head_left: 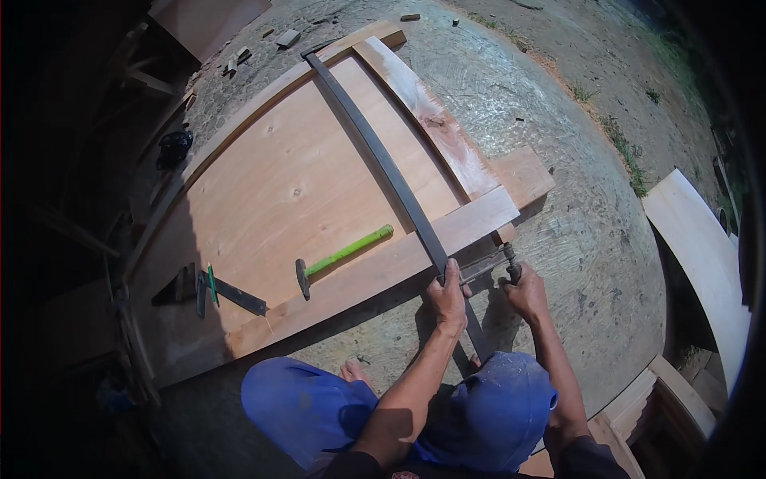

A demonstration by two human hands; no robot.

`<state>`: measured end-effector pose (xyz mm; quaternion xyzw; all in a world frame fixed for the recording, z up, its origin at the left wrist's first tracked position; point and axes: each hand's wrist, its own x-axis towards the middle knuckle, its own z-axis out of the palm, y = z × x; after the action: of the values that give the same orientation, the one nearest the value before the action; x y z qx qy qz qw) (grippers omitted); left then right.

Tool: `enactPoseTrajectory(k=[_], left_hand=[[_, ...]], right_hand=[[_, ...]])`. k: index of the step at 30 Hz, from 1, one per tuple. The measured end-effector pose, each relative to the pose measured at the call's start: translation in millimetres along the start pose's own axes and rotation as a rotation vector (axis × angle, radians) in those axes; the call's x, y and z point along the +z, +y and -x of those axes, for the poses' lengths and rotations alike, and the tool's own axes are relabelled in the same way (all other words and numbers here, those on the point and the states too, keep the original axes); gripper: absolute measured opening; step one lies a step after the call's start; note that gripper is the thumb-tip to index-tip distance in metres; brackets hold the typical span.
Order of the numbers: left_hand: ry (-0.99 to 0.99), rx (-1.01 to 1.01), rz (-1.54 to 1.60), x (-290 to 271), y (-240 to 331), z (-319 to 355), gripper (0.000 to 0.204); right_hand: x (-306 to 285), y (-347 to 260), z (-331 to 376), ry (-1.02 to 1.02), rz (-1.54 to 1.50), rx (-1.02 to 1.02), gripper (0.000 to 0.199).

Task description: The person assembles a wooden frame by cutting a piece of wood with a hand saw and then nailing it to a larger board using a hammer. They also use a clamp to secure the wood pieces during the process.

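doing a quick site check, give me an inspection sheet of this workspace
surface: rough concrete ground, sunlit, bears the work.
job's things: long dark metal bar clamp lies diagonally across a pale plywood panel with wooden frame rails.
clutter: hammer with a green handle, dark metal square, small wood offcuts at the far end.
grips: left hand closed on the clamp bar; right hand on the clamp's screw handle.
cables: nothing seen.
surroundings: pale curved boards to the right, grass patches, dark shaded area to the left.
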<state>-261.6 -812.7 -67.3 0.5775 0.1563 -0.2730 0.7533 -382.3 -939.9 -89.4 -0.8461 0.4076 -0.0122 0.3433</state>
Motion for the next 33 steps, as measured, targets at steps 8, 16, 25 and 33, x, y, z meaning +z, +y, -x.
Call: enactPoseTrajectory(k=[8, 16, 25, 33], left_hand=[[0.087, 0.098, -0.434, -44.0, -0.2, -10.7, 0.049], [0.172, 0.065, 0.377, -51.1, 51.7, -9.5, 0.017], [-0.384, -0.479, 0.543, 24.1, 39.5, 49.0, 0.016], [-0.442, -0.63, 0.544, 25.7, 30.6, 61.5, 0.016]], right_hand=[[-33.6, -33.6, -4.8, -0.438, -0.346, 0.2, 0.068], [-45.1, -251.4, -38.0, -0.177, 0.231, -0.964, 0.035], [148.4, -332.8, -58.6, -0.353, 0.575, -0.774, 0.022], [121.8, -342.9, -51.2, -0.222, 0.583, -0.836, 0.014]])
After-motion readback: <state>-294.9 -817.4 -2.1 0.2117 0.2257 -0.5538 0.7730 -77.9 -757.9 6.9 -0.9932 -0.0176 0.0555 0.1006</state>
